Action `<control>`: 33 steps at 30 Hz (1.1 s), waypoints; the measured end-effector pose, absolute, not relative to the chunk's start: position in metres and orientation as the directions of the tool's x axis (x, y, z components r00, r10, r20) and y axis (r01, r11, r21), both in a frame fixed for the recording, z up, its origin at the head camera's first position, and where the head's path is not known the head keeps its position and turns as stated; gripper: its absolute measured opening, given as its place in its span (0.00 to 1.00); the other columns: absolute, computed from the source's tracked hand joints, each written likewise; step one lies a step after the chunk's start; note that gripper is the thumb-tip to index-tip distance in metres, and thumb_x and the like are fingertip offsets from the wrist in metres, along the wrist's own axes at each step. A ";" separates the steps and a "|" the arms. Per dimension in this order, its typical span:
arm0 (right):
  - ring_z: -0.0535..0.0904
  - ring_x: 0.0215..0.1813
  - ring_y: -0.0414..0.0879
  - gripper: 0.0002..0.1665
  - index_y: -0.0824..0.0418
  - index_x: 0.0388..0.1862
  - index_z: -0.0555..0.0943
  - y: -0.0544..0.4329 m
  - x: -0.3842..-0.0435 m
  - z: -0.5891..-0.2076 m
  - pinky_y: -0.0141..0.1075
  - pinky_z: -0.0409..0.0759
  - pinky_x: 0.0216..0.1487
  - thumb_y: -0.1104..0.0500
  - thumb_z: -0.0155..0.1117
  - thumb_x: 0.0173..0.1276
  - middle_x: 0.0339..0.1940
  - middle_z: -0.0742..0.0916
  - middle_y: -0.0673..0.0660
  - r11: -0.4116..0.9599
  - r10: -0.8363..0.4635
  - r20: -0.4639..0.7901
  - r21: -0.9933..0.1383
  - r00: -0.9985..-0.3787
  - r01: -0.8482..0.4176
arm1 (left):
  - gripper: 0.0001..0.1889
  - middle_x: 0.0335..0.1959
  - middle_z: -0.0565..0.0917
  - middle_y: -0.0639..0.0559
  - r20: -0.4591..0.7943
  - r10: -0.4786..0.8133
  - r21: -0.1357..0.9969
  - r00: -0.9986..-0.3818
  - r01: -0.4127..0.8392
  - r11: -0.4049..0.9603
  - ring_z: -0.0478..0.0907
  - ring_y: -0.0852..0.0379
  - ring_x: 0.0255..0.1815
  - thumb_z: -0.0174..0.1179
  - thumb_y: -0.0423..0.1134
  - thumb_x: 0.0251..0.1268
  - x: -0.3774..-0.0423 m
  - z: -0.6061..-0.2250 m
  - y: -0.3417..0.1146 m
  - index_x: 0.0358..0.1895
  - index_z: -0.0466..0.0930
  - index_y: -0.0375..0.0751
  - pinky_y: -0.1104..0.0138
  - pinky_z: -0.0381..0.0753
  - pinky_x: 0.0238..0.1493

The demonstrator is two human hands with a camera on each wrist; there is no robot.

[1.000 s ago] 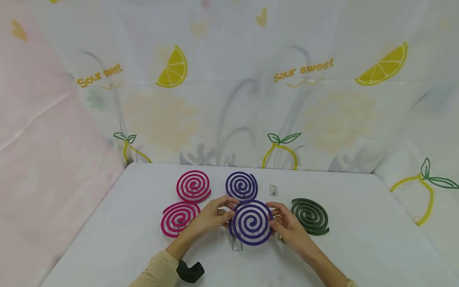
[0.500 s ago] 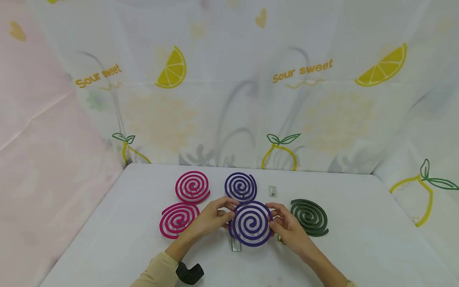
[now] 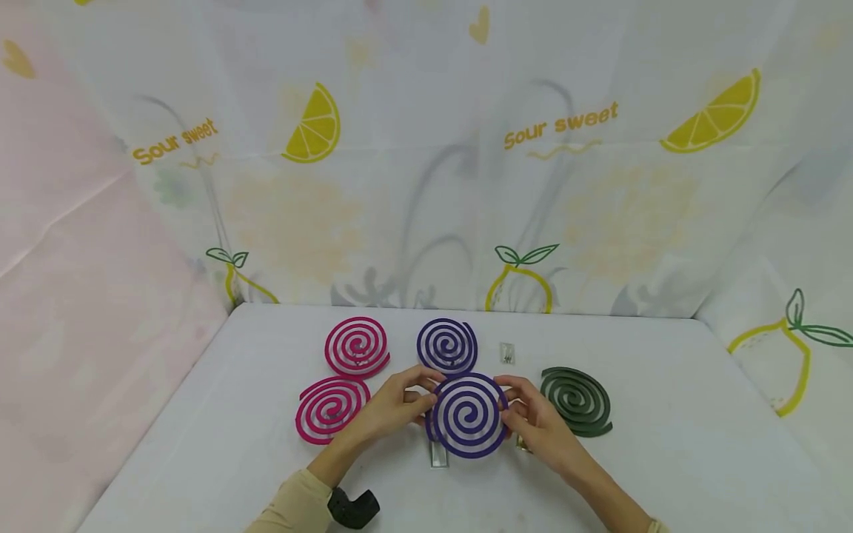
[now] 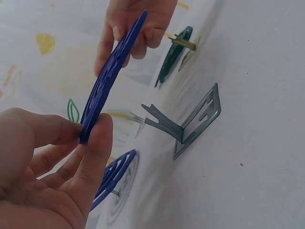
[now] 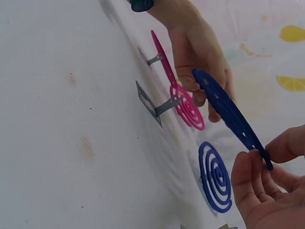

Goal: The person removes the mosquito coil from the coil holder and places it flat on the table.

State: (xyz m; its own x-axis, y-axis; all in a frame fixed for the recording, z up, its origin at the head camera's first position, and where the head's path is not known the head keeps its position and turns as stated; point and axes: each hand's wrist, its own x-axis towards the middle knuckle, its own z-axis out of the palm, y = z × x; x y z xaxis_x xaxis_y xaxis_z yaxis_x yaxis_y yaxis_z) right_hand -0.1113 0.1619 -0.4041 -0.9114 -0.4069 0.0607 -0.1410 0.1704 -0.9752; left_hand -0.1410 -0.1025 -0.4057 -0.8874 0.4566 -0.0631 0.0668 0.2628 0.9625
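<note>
My left hand (image 3: 397,403) and right hand (image 3: 535,417) hold a purple mosquito coil (image 3: 469,414) between them, each pinching an opposite edge with thumb and fingers. In the left wrist view the coil (image 4: 106,86) appears nearly edge-on, raised off the table and tilted. Close by, a grey metal coil stand (image 4: 164,125) rests on the table with its forked prong sticking up bare. The held coil hides part of that stand in the head view. Another purple coil (image 3: 448,345) sits on its own stand just behind.
Two pink coils (image 3: 358,345) stand at the left, one behind the other. A dark green coil (image 3: 574,400) is to the right. A small metal stand (image 3: 507,354) lies toward the back, and a gold-coloured stand (image 3: 523,443) is partly behind my right hand.
</note>
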 end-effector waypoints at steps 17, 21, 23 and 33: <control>0.77 0.35 0.36 0.26 0.60 0.66 0.64 0.166 -0.114 -0.406 0.36 0.82 0.36 0.64 0.54 0.69 0.48 0.74 0.65 0.185 -0.399 0.048 -0.974 -0.916 -0.132 | 0.16 0.48 0.77 0.39 -0.065 0.448 0.969 -0.892 0.051 0.240 0.83 0.58 0.36 0.55 0.31 0.65 -0.143 -0.406 -0.100 0.56 0.73 0.39 0.64 0.85 0.35; 0.77 0.36 0.37 0.26 0.60 0.66 0.65 0.167 -0.114 -0.406 0.37 0.83 0.36 0.65 0.54 0.69 0.48 0.73 0.66 0.212 -0.394 0.063 -0.964 -0.917 -0.158 | 0.17 0.48 0.77 0.40 -0.059 0.447 0.974 -0.893 0.047 0.223 0.82 0.57 0.37 0.55 0.32 0.66 -0.141 -0.407 -0.100 0.57 0.72 0.39 0.65 0.85 0.36; 0.77 0.36 0.38 0.26 0.59 0.66 0.65 0.168 -0.115 -0.405 0.37 0.83 0.36 0.65 0.55 0.69 0.48 0.73 0.65 0.227 -0.390 0.058 -0.961 -0.919 -0.157 | 0.17 0.48 0.77 0.40 -0.053 0.448 0.977 -0.893 0.046 0.206 0.82 0.58 0.37 0.55 0.32 0.66 -0.141 -0.407 -0.099 0.58 0.72 0.39 0.65 0.85 0.36; 0.77 0.36 0.39 0.26 0.56 0.67 0.65 0.175 -0.118 -0.399 0.34 0.82 0.35 0.62 0.54 0.71 0.48 0.73 0.65 0.289 -0.391 0.045 -0.942 -0.919 -0.169 | 0.17 0.48 0.77 0.39 -0.027 0.435 0.984 -0.900 0.052 0.170 0.83 0.56 0.39 0.55 0.32 0.67 -0.139 -0.401 -0.092 0.57 0.71 0.39 0.63 0.85 0.37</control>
State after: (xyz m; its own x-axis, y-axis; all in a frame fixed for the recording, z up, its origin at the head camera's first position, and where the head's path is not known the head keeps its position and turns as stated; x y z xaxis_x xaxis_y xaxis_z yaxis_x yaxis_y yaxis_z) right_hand -0.1177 0.1751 -0.3987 -0.9193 -0.3910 0.0448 -0.1688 0.2889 -0.9423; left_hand -0.1395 -0.0918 -0.4010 -0.8999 0.4352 -0.0274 0.0521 0.1696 0.9841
